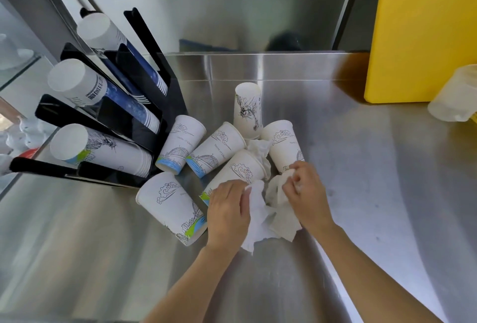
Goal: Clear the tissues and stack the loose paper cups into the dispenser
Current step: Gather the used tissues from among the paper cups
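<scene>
Head view: left hand (227, 209) and right hand (307, 193) are both closing fingers on crumpled tissues (268, 214) at 6 o'clock on the steel counter (361, 193). Loose cups (216, 149) are lying scattered at 12 o'clock of the hands; dispenser (124, 121) is sitting at 10 o'clock, holding stacks.

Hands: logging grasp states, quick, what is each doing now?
Left hand: fingers closed on a tissue.
Right hand: fingers closed on another crumpled tissue.

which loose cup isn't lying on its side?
The far cup with the black sketch print, standing upside down behind the pile. The other five loose cups lie tipped over on the counter.
</scene>
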Demonstrator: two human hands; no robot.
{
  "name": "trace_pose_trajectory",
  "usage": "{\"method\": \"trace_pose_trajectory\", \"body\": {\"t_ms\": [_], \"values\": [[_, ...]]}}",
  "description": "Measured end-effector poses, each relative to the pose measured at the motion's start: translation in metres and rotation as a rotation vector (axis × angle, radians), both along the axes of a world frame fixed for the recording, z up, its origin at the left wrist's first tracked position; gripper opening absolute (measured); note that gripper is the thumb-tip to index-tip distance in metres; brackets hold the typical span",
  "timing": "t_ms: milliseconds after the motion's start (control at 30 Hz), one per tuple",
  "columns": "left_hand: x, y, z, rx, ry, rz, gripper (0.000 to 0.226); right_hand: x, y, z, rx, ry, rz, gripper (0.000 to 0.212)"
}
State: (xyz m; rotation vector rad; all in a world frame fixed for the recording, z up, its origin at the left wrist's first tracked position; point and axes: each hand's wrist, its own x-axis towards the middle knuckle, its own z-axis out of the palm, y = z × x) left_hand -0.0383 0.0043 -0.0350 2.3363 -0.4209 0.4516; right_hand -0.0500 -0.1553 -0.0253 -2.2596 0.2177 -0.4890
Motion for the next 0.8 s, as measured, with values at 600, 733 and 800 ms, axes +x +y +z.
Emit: {"method": "trace_pose_trajectory", "body": {"t_ms": [600, 733, 800], "values": [[-0.011, -0.01, 0.028, 0.305, 0.423, 0.038, 0.047, -0.003, -0.008, 0.006, -0.211, 0.695, 0.055, 0.067], [-0.025, -0.01, 0.003, 0.548, 0.492, 0.022, 0.067, -0.008, -0.012, -0.005, -0.228, 0.78, 0.118, 0.057], [-0.025, -0.01, -0.002, 0.544, 0.516, 0.04, 0.063, -0.008, -0.014, -0.011, -0.188, 0.78, 0.123, 0.042]]}}
